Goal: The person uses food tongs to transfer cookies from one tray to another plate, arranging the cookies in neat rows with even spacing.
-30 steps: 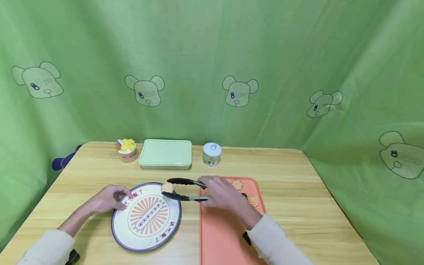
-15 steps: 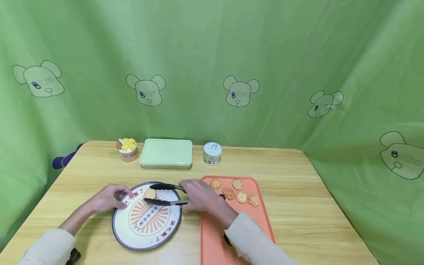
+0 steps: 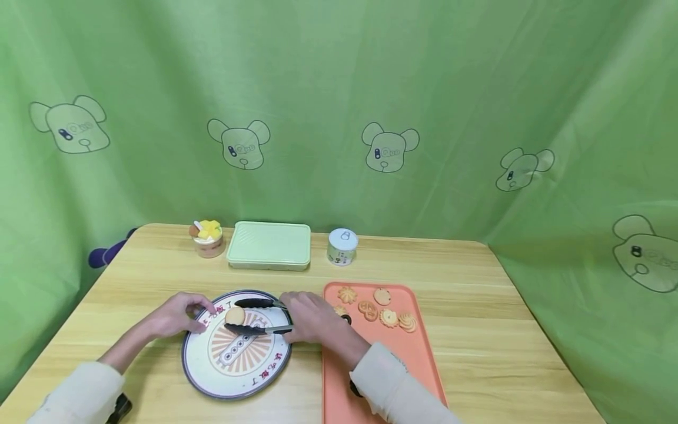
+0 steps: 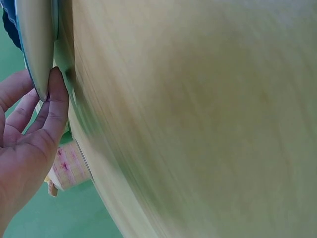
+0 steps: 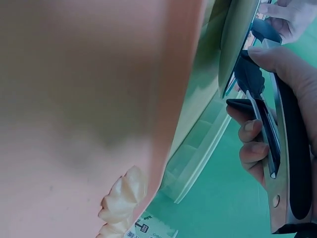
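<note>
At the far left rim of the round white plate (image 3: 212,371), my left hand (image 3: 177,315) pinches the edge; in the left wrist view the thumb lies on one face of the plate (image 4: 38,42) and fingers on the other. My right hand (image 3: 311,318) grips black-tipped metal tongs (image 3: 275,330), their handles inside the fingers in the right wrist view. Between the tongs' tips sits a round tan cookie (image 3: 235,317), over the upper left part of the plate. The tips lie close over the plate's printed centre.
Right of the plate is an orange tray (image 3: 339,377) bearing several cookies (image 3: 389,318) near its far end. Along the table's back stand a dessert cup (image 3: 209,240), a light green lidded box (image 3: 269,244) and a can (image 3: 342,247). A green curtain (image 3: 318,88) hangs behind.
My right hand has moved left, carrying the tongs and cookie from the plate's right rim to its upper left part. More cookies on the tray are uncovered. My left hand stays at the rim.
</note>
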The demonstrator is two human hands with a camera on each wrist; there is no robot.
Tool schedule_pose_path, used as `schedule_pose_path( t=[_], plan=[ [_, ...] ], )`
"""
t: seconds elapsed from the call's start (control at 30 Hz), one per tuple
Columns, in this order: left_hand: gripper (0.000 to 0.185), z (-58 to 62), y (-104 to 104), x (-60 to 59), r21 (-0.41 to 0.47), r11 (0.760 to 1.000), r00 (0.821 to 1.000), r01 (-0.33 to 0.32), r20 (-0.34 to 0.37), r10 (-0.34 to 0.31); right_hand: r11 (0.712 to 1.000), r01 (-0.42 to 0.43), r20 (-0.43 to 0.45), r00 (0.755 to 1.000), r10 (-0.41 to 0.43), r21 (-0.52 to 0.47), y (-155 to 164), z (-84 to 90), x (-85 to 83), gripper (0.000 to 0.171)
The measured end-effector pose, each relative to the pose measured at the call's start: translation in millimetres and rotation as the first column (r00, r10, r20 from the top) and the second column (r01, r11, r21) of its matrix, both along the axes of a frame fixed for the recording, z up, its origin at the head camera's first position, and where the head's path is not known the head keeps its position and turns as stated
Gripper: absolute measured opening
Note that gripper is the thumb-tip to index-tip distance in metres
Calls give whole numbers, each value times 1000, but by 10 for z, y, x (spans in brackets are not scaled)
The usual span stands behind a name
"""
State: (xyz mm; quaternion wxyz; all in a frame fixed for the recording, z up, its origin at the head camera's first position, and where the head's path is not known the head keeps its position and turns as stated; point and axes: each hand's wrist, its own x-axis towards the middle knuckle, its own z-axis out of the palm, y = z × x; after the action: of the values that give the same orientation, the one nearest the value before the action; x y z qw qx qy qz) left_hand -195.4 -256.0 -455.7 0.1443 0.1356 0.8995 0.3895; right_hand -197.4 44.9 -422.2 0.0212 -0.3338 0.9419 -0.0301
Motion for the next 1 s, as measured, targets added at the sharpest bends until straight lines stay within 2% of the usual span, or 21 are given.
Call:
schedule_pose_path(
  t=[0.37, 0.57, 0.8, 1.0],
  plan=[
    [34, -16, -7, 7, 10, 1000, 1000, -14, 23, 14, 998, 48, 44, 998, -46, -39, 168, 140, 42, 75],
    [33, -17, 2, 4, -1, 999, 999, -34, 34, 34, 993, 77, 52, 996, -73, -89, 395, 231, 35, 72],
    [32, -26, 8, -8, -18, 999, 999, -28, 23, 29, 983, 93, 71, 994, -83, -155, 733, 260, 43, 62],
    [31, -15, 7, -10, -23, 999, 999, -31, 23, 31, 975, 140, 70, 989, -130, -171, 1029, 292, 70, 74]
  ],
)
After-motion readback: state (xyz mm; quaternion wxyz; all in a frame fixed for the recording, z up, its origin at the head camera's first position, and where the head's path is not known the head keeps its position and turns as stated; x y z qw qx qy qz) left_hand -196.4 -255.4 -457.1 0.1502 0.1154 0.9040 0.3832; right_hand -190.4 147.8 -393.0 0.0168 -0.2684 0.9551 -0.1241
